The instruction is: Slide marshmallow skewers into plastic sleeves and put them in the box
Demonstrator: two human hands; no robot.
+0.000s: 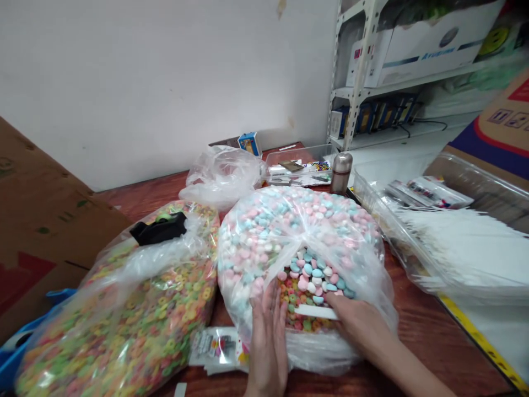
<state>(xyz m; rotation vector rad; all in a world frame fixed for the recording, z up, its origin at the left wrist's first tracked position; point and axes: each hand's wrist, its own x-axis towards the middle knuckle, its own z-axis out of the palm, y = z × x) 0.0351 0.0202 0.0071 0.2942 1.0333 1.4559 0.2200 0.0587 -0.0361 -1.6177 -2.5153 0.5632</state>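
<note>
A large transparent plastic bag [297, 242] full of pastel pink, blue and white candy pieces lies on the table, with multicoloured cereal rings showing at its gathered opening. My left hand [268, 342] lies flat against the near side of this bag. My right hand [355, 325] rests at the opening, its fingertips beside a white strip [316, 311]. To the left lies a second bag of multicoloured cereal rings [136, 314], topped by a black object [159, 229].
Small printed packets [217, 348] lie between the bags. Behind stand a crumpled plastic bag [221, 176], a transparent box of small items [300, 168] and a steel flask [341, 172]. A transparent tub [413, 237] sits right on the wooden table [438, 344]; cardboard boxes [41, 209] and shelving [355, 71] surround it.
</note>
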